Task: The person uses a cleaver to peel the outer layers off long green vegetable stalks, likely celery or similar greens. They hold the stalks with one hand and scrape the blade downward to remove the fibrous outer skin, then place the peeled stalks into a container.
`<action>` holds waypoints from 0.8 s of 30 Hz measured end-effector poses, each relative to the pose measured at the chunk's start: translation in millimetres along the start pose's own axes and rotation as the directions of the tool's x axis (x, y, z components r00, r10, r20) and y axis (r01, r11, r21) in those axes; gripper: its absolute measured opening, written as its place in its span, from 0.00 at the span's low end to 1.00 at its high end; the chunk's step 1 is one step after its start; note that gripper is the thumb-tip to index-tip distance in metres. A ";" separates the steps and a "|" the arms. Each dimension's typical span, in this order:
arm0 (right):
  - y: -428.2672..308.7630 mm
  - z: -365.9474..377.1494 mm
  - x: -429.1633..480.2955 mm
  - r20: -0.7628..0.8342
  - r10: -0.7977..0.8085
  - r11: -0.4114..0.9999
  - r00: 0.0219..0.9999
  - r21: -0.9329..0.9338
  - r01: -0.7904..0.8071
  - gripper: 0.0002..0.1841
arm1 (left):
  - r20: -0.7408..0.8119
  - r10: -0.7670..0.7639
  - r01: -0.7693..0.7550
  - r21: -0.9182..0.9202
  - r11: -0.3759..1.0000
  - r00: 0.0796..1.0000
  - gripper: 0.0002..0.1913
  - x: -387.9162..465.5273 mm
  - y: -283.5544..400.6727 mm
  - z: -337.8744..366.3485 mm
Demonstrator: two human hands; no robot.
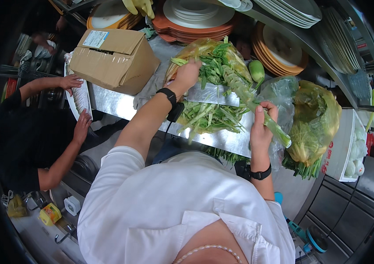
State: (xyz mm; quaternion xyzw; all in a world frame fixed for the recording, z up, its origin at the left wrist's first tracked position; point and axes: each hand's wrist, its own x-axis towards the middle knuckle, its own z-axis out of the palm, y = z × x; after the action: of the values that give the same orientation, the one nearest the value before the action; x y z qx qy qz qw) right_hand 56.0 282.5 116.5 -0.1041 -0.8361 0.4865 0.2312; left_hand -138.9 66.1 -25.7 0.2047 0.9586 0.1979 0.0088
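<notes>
My right hand point(262, 123) is closed around a long, partly peeled celtuce stem point(239, 86). Its cut end points toward me, and the other end reaches over the leaves. My left hand point(187, 73) touches a heap of green leaves point(214, 67) lying on a yellow plastic bag point(197, 47). Its fingers curl out of sight, so its hold is unclear. Between my hands lies a broad metal blade, apparently a cleaver point(208, 94). On the near side of the blade are peelings and leaf strips point(208, 115), spread over the steel table point(116, 102).
A cardboard box point(107, 61) stands at left, near a co-worker's hands point(81, 127) on a tray point(71, 105) with a fish. Stacked plates point(193, 19) line the back. A green vegetable point(256, 71), filled yellow bag point(315, 122) and white crate point(338, 145) are at right.
</notes>
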 end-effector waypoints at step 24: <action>-7.5 -17.0 24.3 0.222 0.324 0.740 0.919 0.546 -0.393 0.20 | 0.218 -0.090 0.118 -0.123 0.985 0.972 0.10 -144.6 5.6 -80.5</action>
State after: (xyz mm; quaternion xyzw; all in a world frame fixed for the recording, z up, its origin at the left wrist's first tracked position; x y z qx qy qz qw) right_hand 43.5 301.5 137.0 -0.1602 -0.6233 0.7580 0.1063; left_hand -12.2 -16.7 41.4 0.1729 0.9460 0.2388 0.1349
